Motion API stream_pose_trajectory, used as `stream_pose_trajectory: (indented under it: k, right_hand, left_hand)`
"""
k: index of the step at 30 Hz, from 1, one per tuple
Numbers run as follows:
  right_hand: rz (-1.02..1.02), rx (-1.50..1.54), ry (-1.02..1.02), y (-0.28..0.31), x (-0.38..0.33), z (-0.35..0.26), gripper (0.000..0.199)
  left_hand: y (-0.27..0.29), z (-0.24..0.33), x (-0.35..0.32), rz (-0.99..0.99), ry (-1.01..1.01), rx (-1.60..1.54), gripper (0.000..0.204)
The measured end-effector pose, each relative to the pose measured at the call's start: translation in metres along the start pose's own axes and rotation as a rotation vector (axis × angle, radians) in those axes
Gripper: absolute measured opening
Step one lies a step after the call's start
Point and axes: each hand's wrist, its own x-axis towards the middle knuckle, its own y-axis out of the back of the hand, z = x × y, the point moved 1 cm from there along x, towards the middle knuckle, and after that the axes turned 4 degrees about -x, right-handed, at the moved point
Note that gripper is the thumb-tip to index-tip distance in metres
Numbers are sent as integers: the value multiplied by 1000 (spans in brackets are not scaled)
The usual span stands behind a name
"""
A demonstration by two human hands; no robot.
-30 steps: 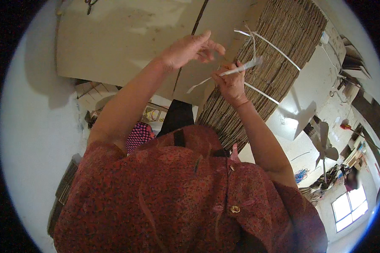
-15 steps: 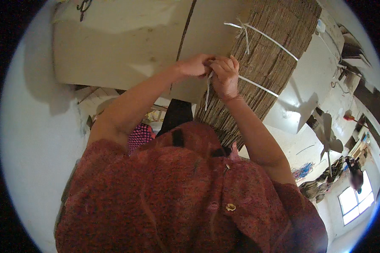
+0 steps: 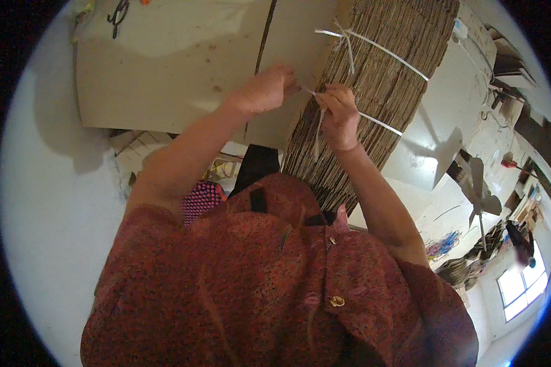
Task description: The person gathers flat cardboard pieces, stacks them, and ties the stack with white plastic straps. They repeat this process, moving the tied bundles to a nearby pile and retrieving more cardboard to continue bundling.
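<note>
A stack of brown corrugated sheets [image 3: 382,76], its ridged edges facing up, lies before me at the right. My right hand [image 3: 340,116] is over the stack's left side, its fingers pinching a white string [image 3: 310,91]. From there the string runs taut to my left hand [image 3: 260,90], closed on its other end above the table. A loose tail [image 3: 318,136] hangs below my right fingers, and a white band [image 3: 379,124] crosses the stack beyond them. Farther off, a second white tie [image 3: 390,54] spans the stack, knotted at its left side with ends sticking out.
The pale tabletop [image 3: 165,79] has a dark gap [image 3: 264,37] across it. Dark-handled scissors [image 3: 117,18] lie at its far left. A standing fan [image 3: 480,192] and a tangle of coloured strings [image 3: 444,244] are at the right. A pink dotted cloth [image 3: 202,200] shows below the table.
My hands were together at the stack's left edge. Now the left has pulled away to the left, stretching the string between them, and the right has shifted slightly right and nearer.
</note>
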Motion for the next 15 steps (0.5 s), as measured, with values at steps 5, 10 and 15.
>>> stream_pose_trajectory:
  k: [5,10,15]
  right_hand:
    - [95,552,-374,12,-7,-10,9]
    - [20,569,-568,6,18,-27,25]
    - [178,916,-901,-6,23,-29,40]
  left_hand:
    - [-21,-7,-14,55,461,-1039,20]
    - [-32,33,-10,478,542,-2038,20]
    - [-44,35,12,357,866,-1114,21]
